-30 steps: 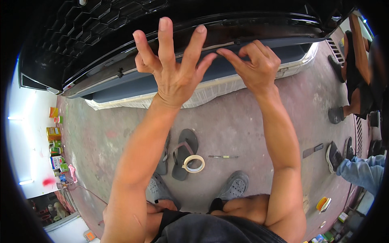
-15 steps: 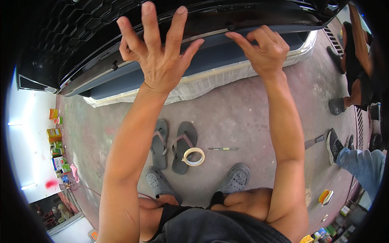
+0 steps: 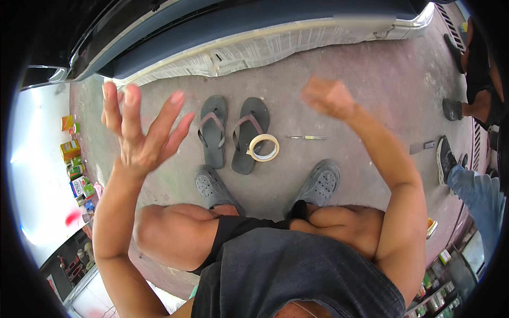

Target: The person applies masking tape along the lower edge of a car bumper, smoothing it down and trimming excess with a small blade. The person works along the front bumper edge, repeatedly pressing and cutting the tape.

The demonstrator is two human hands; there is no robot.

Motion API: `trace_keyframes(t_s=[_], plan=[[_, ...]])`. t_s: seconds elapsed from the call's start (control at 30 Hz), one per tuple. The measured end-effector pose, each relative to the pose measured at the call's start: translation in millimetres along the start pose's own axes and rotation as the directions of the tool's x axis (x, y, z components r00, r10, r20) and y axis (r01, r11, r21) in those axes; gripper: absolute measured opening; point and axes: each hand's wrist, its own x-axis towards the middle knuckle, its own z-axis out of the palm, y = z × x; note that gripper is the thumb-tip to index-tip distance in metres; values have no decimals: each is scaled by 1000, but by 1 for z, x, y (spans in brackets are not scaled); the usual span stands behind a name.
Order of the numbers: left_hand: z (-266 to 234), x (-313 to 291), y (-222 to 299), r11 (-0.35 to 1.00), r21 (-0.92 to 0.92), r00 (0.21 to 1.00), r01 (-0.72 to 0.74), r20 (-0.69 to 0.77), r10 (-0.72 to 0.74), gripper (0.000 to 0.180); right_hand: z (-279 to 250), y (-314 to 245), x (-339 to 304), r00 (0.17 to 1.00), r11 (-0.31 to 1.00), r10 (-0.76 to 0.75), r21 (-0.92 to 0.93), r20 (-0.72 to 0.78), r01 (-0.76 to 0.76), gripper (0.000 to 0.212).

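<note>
My left hand [image 3: 143,130] is raised with its fingers spread and nothing in it, in front of the left part of a dark car bumper [image 3: 175,45]. Over the floor to the right, my right hand [image 3: 328,98] looks curled but is smeared by motion, so whether anything is in it does not show. Newspaper sheeting [image 3: 254,53] with a taped upper edge runs along the bumper's underside. Below and between my hands, a roll of masking tape [image 3: 275,149] lies partly on one of two grey flip-flops [image 3: 245,165]. Right of the roll is a thin pen-like tool [image 3: 306,138].
My feet stand in grey clogs [image 3: 323,183]. A flat scraper-like tool [image 3: 422,147] lies at the right, near another person's jeans-clad leg [image 3: 474,196]. A second person's foot [image 3: 452,110] is farther up. Paint cans [image 3: 70,150] line the white wall at left.
Both hands have come away from the bumper and down toward me, the left also moving left. My view has tilted, so the bumper sits higher and the floor things appear farther up.
</note>
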Motion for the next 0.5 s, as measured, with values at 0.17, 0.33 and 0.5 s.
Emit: trace_keyframes(t_s=[0.17, 0.33, 0.5], plan=[[-28, -65, 24, 845, -110, 804, 524, 391, -448, 64, 83, -70, -69, 824, 991, 60, 62, 564, -115, 27], [-29, -79, 20, 816, -258, 843, 517, 317, -434, 63, 108, -84, -93, 652, 926, 328, -94, 684, -367, 23], [-22, -86, 9, 812, -217, 817, 541, 365, -447, 68, 121, -90, -86, 653, 954, 291, -158, 700, -256, 29]])
